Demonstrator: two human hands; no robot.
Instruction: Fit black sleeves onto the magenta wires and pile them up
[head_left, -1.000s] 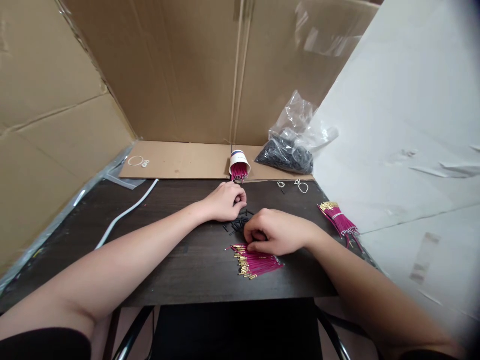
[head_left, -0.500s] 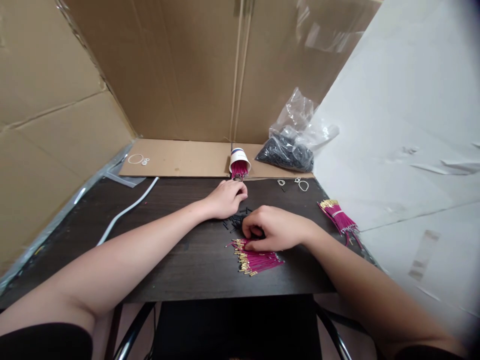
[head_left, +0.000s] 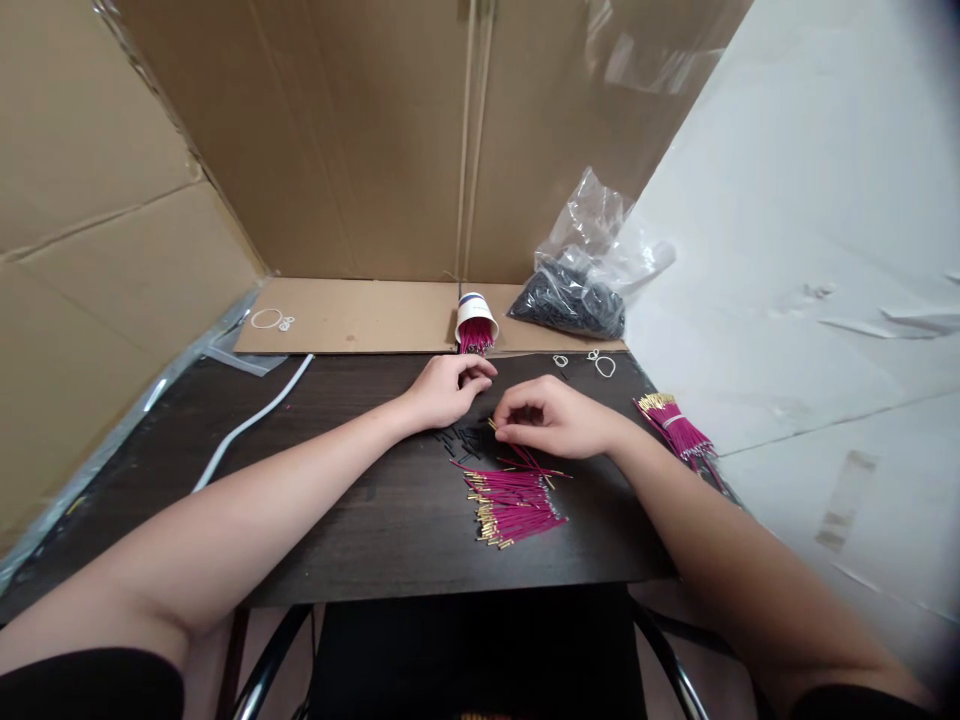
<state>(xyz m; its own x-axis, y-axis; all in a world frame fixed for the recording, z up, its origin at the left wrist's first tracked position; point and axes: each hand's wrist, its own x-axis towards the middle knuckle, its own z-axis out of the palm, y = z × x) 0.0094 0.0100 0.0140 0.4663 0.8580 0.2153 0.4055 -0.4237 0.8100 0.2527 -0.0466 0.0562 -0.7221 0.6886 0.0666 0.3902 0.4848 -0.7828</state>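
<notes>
My right hand [head_left: 551, 415] pinches a thin magenta wire near its gold-coloured end, which shows at the fingertips with a dark bit beside it. Beyond it, my left hand [head_left: 454, 388] has its fingers curled in towards the thumb. Whatever it holds is too small to make out. Short black sleeves [head_left: 463, 443] lie scattered on the table below the left hand. Closer to me is a flat pile of magenta wires [head_left: 516, 508], gold ends to the left and silvery ends to the right. Just beyond the left hand, a white paper cup [head_left: 478, 305] lies tipped, full of similar wires.
A clear plastic bag of black pieces [head_left: 574, 300] leans at the back right. A banded wire bundle [head_left: 675, 425] lies at the right edge. Rubber bands [head_left: 604, 367] and a pale tube [head_left: 251, 420] rest on the dark table [head_left: 375, 540]. Cardboard walls rise behind and left.
My right hand has risen off the wire pile, away from me, and now has a wire at its fingertips. Several wires lie askew above the pile. The left hand has barely moved.
</notes>
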